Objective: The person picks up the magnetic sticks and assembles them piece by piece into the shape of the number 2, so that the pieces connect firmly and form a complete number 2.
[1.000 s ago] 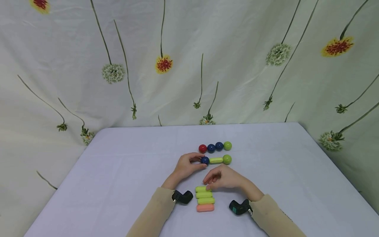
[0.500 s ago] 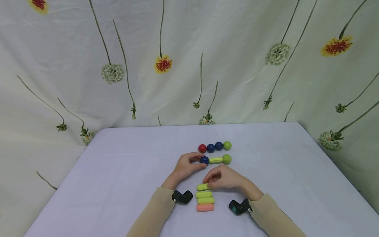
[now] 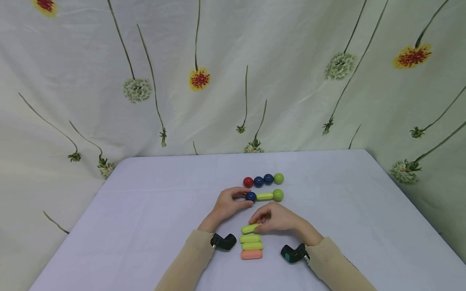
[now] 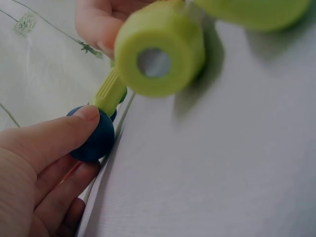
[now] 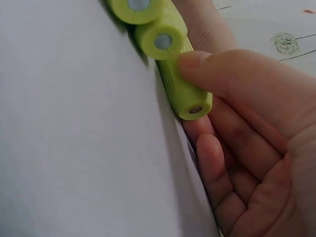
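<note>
My left hand [image 3: 230, 203] pinches a dark blue ball [image 3: 251, 197] between thumb and fingers. That ball is joined to a yellow-green magnetic rod [image 3: 264, 197], with a green ball [image 3: 278, 195] at its far end. Nearer the body, my right hand [image 3: 276, 218] pinches another yellow-green rod [image 5: 190, 98], thumb on one side and fingers on the other. In the head view this rod lies slightly tilted, just beyond two more yellow-green rods [image 3: 250, 239] and an orange rod [image 3: 251, 254]. Metal discs show in the rod ends in both wrist views.
Behind the joined piece, a red ball [image 3: 248, 182], two dark blue balls [image 3: 258, 182] and a green ball [image 3: 278, 178] sit in a row. A white cloth covers the table [image 3: 145, 210]. A flower-printed curtain [image 3: 291, 81] hangs behind its back edge.
The right hand has drawn the top yellow-green rod slightly away from the other rods and tilted it. My left hand stays at the blue ball.
</note>
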### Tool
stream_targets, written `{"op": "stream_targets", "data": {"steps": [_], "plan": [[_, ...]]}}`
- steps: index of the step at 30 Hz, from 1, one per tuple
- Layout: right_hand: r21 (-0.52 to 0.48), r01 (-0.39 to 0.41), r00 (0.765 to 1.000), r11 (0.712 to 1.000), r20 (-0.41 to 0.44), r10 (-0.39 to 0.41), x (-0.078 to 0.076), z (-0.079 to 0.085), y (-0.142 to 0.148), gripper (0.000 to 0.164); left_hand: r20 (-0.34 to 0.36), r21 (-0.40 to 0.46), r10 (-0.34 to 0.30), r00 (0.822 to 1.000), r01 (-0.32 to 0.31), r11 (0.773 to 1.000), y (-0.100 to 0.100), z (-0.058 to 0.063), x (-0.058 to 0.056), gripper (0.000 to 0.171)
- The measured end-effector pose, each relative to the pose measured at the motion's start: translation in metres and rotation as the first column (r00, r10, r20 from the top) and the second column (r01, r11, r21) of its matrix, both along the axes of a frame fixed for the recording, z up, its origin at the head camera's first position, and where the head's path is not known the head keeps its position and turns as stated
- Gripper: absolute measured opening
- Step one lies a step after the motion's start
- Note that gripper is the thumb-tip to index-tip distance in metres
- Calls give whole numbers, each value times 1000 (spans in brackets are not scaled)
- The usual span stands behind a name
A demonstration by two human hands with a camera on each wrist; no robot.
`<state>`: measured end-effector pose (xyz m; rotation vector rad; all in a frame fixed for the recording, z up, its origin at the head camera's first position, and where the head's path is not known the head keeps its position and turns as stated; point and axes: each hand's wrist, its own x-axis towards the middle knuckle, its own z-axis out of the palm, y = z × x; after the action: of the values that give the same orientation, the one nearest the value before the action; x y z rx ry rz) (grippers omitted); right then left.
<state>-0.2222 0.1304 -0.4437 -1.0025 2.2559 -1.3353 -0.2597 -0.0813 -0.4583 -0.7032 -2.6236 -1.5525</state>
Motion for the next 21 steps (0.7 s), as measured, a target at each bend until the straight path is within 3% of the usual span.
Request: {"op": "stream_targets", "data": {"steps": [7,14,21], "plan": [[-36,34,999,999,-1,-34,0,-1,3,22,26,9,8,1000,-9,1000,-1,-1,1,39],[-82,106,993,991,63,-101,1,-1,8,23,34,14,15,999,-15,1000,0,-2,2,39],[-148,159,987,976,35,-156,3,-6,9,22,38,13,13,999,-14,1000,-1,-1,1,40]]}}
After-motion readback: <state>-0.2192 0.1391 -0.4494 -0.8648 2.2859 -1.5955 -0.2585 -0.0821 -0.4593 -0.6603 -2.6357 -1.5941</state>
